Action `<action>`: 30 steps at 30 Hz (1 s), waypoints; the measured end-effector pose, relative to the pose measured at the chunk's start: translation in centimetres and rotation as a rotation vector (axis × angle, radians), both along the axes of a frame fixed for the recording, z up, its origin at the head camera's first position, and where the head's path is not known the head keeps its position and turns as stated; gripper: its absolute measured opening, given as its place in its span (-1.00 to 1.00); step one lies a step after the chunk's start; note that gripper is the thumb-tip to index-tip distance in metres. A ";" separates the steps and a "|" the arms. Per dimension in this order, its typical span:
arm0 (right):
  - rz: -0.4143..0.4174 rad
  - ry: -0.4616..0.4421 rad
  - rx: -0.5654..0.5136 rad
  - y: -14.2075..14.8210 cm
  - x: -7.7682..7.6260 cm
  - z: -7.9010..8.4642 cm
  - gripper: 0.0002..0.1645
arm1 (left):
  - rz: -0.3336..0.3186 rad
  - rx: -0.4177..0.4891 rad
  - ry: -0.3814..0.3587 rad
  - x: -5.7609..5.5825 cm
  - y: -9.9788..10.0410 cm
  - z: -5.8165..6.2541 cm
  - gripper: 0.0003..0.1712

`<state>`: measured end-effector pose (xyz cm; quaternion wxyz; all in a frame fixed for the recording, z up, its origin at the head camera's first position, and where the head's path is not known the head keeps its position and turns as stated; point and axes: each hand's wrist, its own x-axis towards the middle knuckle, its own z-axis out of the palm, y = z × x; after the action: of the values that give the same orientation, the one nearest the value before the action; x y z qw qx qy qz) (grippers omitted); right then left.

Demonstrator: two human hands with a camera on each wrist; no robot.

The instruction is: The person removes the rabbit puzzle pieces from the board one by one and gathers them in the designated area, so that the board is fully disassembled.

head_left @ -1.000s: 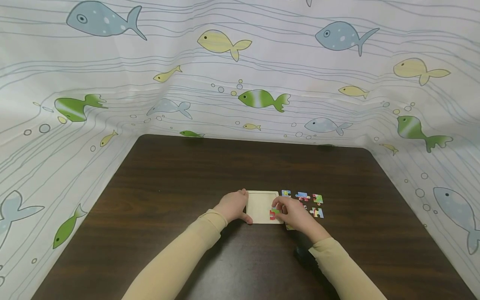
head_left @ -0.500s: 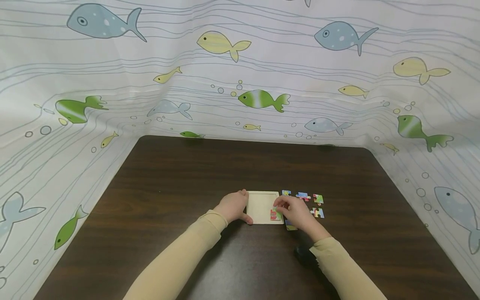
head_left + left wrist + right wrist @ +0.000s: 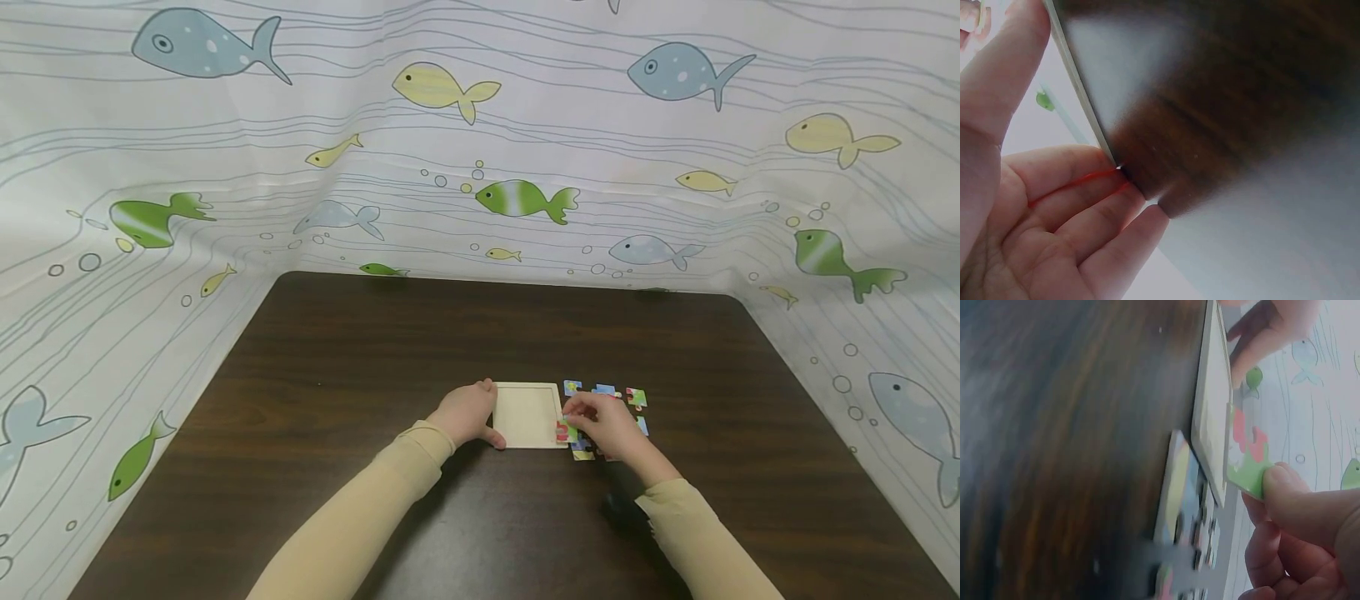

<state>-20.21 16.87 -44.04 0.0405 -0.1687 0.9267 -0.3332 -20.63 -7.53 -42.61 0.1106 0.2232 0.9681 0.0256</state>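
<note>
In the head view, my left hand (image 3: 467,412) holds the left side of a shallow, pale wooden puzzle tray (image 3: 525,417). Its thumb lies near the front corner and its fingers near the back corner; in the left wrist view the fingertips (image 3: 1157,209) reach down to the tabletop. My right hand (image 3: 606,425) pinches a green and red puzzle piece (image 3: 1249,453) between thumb and finger. That piece is raised above the tray's right edge, tilted in the right wrist view. The tray's visible bottom is bare wood.
Several loose puzzle pieces lie right of the tray, among them a blue one (image 3: 572,387) and a green and red one (image 3: 636,397); my right hand partly covers others. A dark table (image 3: 360,350) extends around, with a fish-print curtain (image 3: 420,167) behind and at the sides.
My right hand has lifted the puzzle piece from the tray's front right area and moved it right, over the tray's edge. The left hand and tray have stayed in place.
</note>
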 end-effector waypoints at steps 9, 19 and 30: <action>-0.035 -0.034 0.025 1.9 0.2 0.4 -0.92 | 0.001 -0.003 -0.003 0.0 -0.1 0.0 0.18; -0.046 -0.031 0.027 4.5 0.7 -0.2 -0.91 | -0.006 0.007 0.013 0.2 0.0 0.2 0.17; -0.065 -0.053 0.039 6.5 1.0 0.0 -0.89 | 0.001 0.000 -0.004 0.1 0.1 0.0 0.18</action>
<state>-19.22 23.36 -44.01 0.0573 -0.1287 0.9367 -0.3206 -20.57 -7.48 -42.59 0.1125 0.2226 0.9680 0.0260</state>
